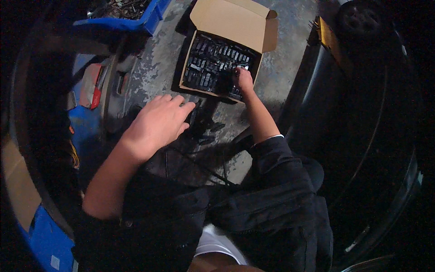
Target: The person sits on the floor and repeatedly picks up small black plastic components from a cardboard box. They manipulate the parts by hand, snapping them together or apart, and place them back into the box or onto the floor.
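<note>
An open cardboard box (231, 20) sits on the floor ahead of me, its lid folded back. Rows of small black parts (206, 61) fill it. My right hand (243, 79) reaches into the box's right side, fingers drawn together in a pinch; what they hold, if anything, is too dark to make out. A pale patch shows beside the fingertips. My left hand (158, 120) hovers short of the box, palm down, fingers apart, with nothing visible in it. Close to it, several dark pieces (207, 139) lie in shadow on the floor.
At the upper left stands a blue bin (152, 20) of small dark scraps. A red and white object (92, 86) is to my left. On the right are a long dark panel (312, 77), a yellow piece (329, 40) and a dark wheel (362, 19).
</note>
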The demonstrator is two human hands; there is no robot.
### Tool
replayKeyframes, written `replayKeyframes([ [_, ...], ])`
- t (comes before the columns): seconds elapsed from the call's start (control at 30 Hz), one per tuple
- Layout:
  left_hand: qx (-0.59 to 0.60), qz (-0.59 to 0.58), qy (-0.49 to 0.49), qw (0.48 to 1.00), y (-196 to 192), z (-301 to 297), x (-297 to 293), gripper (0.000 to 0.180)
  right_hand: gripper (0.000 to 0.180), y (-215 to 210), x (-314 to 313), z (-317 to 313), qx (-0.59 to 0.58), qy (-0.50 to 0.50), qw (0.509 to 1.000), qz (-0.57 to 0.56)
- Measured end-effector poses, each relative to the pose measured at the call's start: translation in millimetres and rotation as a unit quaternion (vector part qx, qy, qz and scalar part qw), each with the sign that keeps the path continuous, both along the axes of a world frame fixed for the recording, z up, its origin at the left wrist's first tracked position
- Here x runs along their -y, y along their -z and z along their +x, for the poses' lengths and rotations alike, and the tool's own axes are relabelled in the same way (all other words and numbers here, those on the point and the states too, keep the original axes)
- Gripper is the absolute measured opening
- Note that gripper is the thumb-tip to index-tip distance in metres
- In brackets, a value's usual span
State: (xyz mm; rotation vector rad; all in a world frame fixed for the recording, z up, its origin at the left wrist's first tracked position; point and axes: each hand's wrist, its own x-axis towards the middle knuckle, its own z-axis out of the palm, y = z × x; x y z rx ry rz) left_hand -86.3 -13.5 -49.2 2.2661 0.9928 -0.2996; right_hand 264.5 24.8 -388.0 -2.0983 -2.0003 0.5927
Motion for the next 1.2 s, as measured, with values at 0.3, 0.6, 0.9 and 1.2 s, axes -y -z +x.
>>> replayKeyframes([
  [0.3, 0.009, -0.011, -0.005, 1.0, 2, 8, -7, 0.048, 0.027, 10, -68, -32, 0.025, -0.013, 0.999, 0.037],
  [0.6, -0.016, -0.032, -0.004, 0.999, 5, 14, -15, 0.048, 0.042, 4, -111, -85, -0.065, 0.117, 0.988, -0.072],
  [0.9, 0.007, -0.016, -0.018, 1.0, 3, 7, -14, 0.047, 0.031, 17, -83, -74, -0.026, 0.117, 0.993, 0.013],
  [1.2, 0.018, 0.027, -0.021, 0.999, -2, -3, -16, 0.048, 0.027, -28, 43, -49, -0.127, 0.205, 0.97, -0.016],
])
